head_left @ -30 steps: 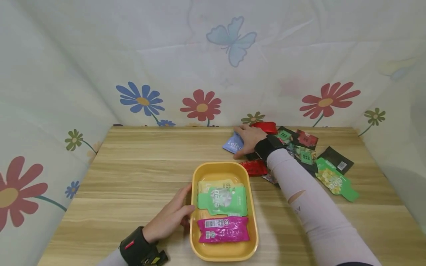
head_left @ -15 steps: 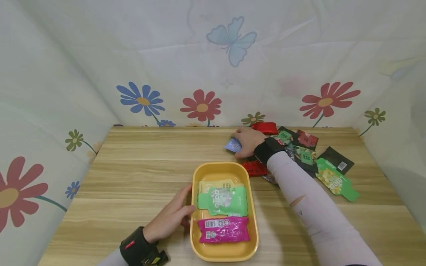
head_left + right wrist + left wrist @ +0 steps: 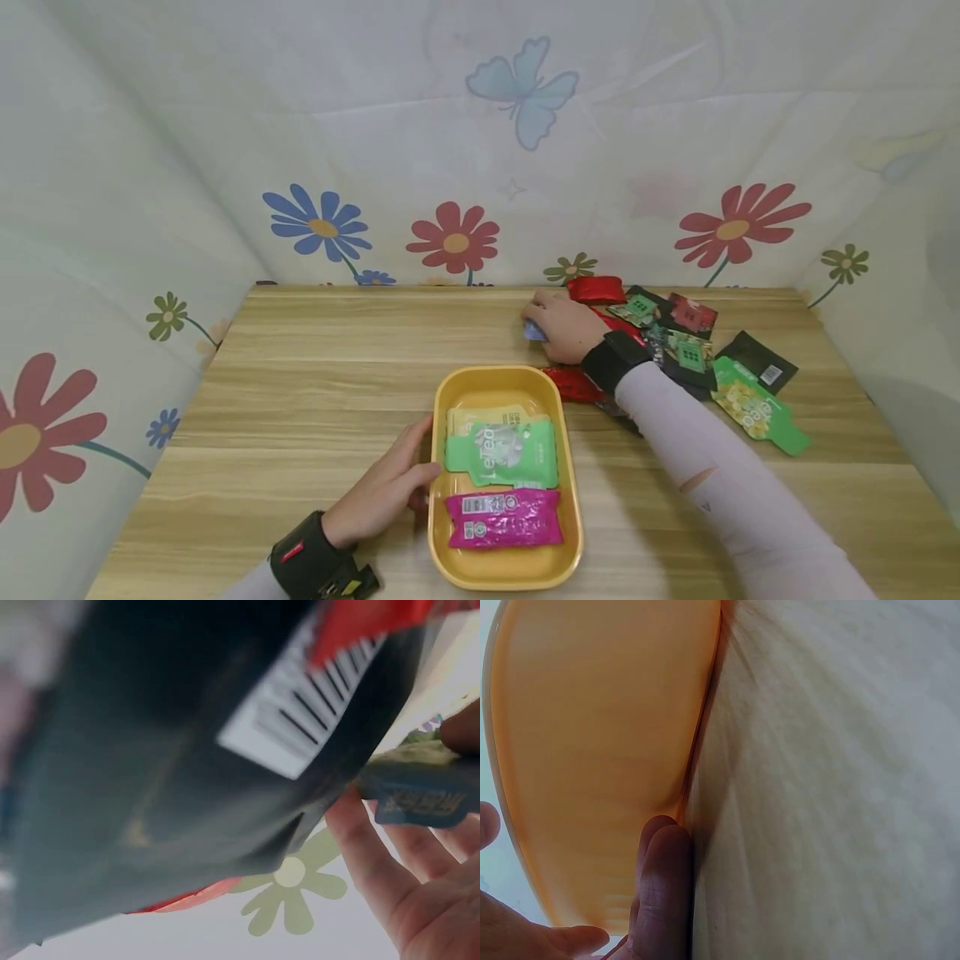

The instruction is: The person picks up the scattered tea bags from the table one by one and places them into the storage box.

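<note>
Right hand [image 3: 566, 327] closing over blue packet [image 3: 534, 332]

The right hand is pinching the packet between thumb and fingers, covering more of it than a moment ago; the grip is apparently firming up. The packet is lying outside the yellow tray [image 3: 506, 570], beyond its far end. The left hand [image 3: 384, 487] is resting uncurled fingers against the tray's side.

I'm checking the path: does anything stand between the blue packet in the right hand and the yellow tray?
Nothing visible stands between the blue packet and the yellow tray except its raised rim; a red packet lies aside, by its far-right corner.
</note>
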